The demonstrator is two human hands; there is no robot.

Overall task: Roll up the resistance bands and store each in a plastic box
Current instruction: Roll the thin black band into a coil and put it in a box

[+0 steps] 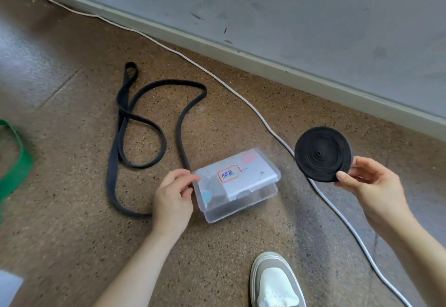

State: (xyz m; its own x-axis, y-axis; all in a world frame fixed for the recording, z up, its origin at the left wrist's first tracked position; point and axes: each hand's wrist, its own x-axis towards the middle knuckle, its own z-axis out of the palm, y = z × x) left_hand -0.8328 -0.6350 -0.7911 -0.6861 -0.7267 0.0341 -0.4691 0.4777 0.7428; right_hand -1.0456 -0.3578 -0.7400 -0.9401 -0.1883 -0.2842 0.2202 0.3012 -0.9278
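The rolled black band (323, 153), held above the floor (72, 222) to the right of the lidded plastic box (251, 186), is pinched only at its lower rim by the right hand (369, 186) while the left hand (175, 193) pinches the lid corner; a slackened pinch may let the coil unwind.

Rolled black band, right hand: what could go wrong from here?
1. The right hand pinches the rolled black band only at its lower edge; the coil could spring loose before it is boxed.
2. The left hand pinches just one corner of the plastic box, whose lid looks barely raised; the box may slide rather than open.
3. Something dark already shows inside the box, so the roll may not fit.
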